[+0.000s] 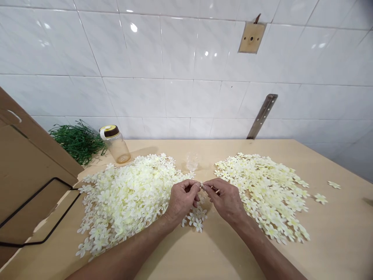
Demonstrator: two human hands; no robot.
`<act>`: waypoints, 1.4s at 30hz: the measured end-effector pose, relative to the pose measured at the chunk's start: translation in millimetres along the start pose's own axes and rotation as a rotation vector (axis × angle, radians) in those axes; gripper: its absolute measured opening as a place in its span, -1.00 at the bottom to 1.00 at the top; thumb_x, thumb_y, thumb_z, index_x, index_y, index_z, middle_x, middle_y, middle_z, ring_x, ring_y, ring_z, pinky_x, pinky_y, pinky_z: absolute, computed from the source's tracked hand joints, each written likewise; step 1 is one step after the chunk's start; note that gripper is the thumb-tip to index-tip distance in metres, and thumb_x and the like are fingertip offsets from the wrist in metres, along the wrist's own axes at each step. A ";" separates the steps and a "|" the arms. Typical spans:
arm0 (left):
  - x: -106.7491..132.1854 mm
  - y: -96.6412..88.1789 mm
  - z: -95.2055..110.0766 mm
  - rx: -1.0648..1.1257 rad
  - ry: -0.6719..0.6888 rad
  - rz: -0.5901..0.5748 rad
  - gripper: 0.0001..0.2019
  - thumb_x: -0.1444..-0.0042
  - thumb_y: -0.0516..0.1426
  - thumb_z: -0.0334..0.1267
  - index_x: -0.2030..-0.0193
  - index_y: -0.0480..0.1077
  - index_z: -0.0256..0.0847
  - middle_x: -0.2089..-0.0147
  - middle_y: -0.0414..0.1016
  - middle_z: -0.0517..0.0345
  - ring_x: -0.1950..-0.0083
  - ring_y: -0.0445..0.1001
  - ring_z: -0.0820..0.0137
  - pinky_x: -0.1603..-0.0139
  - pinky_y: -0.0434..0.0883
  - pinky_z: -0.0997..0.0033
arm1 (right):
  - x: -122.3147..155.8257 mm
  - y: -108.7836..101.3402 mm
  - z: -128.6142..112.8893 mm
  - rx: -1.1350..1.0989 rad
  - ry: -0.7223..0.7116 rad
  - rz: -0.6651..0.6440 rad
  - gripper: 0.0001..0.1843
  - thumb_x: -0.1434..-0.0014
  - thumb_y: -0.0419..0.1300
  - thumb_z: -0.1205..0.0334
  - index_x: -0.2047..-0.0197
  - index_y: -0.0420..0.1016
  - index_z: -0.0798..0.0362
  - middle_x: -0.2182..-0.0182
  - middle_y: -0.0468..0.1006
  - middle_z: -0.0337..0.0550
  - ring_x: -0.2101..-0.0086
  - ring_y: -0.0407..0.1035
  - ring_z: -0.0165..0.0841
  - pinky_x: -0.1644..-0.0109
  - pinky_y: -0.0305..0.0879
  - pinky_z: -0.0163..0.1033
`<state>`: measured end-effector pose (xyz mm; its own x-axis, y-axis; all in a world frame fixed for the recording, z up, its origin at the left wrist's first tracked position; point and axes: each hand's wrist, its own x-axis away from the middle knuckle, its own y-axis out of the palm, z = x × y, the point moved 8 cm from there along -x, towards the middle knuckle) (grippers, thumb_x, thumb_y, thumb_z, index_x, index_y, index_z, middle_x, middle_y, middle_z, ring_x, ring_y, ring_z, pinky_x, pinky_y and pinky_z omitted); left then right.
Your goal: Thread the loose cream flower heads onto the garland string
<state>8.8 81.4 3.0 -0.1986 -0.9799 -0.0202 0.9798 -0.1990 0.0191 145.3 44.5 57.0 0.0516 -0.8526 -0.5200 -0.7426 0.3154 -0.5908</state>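
My left hand (183,199) and my right hand (225,199) meet over the middle of a light wooden table (335,233). Both pinch one small cream fabric flower (201,185) between their fingertips. A large heap of the same cream flowers (128,196) lies under and to the left of my left hand. A flatter spread of flowers (268,190) lies to the right of my right hand. A few flowers (196,217) lie just below my left hand.
A small clear cup (192,160) stands behind the hands. A plastic bottle (115,144) with a yellow-brown lid and a bunch of green stems (77,140) are at the back left. A cardboard box (26,175) stands at the left edge. White tiled wall behind.
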 end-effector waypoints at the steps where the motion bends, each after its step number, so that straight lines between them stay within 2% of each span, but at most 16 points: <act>1: -0.2 0.2 -0.3 0.004 -0.001 -0.002 -0.71 -0.10 0.17 -0.05 0.37 0.46 -0.29 0.63 0.39 0.23 0.69 0.31 0.53 0.65 0.31 0.57 | -0.1 0.0 -0.5 0.004 -0.006 0.002 -0.83 -0.26 0.17 0.21 0.27 0.60 -0.02 0.37 0.59 -0.16 0.36 0.46 -0.35 0.26 0.38 -0.28; 12: 4.0 -0.8 4.9 -0.111 0.023 -0.009 -0.71 -0.10 0.16 -0.03 0.30 0.52 -0.25 0.61 0.39 0.23 0.68 0.34 0.49 0.66 0.30 0.55 | 1.4 3.0 0.3 0.054 -0.054 -0.023 -0.81 -0.29 0.12 0.24 0.23 0.58 -0.01 0.32 0.59 -0.11 0.31 0.47 -0.31 0.21 0.38 -0.24; 25: 3.7 -1.1 7.0 -0.157 0.030 -0.009 -0.73 -0.12 0.14 -0.05 0.33 0.50 -0.23 0.60 0.41 0.23 0.67 0.35 0.49 0.62 0.33 0.55 | 2.9 5.4 1.8 0.076 -0.080 -0.033 -0.80 -0.30 0.10 0.24 0.22 0.58 -0.02 0.31 0.58 -0.11 0.30 0.47 -0.32 0.19 0.39 -0.24; 32: 0.4 0.4 1.7 -0.084 -0.025 -0.030 -0.73 -0.09 0.16 -0.06 0.36 0.48 -0.25 0.63 0.39 0.23 0.69 0.34 0.49 0.66 0.32 0.55 | 2.5 6.0 3.5 0.083 -0.081 -0.037 -0.78 -0.31 0.10 0.19 0.22 0.59 -0.04 0.31 0.58 -0.11 0.30 0.47 -0.31 0.19 0.40 -0.23; 42: -1.0 1.8 -1.9 -0.041 -0.025 -0.060 -0.69 -0.09 0.18 -0.03 0.34 0.47 -0.29 0.62 0.40 0.22 0.68 0.35 0.50 0.65 0.34 0.55 | 2.0 4.0 2.5 0.098 -0.087 -0.026 -0.79 -0.31 0.10 0.23 0.23 0.58 -0.01 0.32 0.57 -0.10 0.32 0.46 -0.32 0.20 0.40 -0.24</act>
<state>10.9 82.1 1.1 -0.2566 -0.9665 0.0052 0.9663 -0.2566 -0.0227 144.1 45.1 52.1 0.1303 -0.8231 -0.5527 -0.6717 0.3367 -0.6599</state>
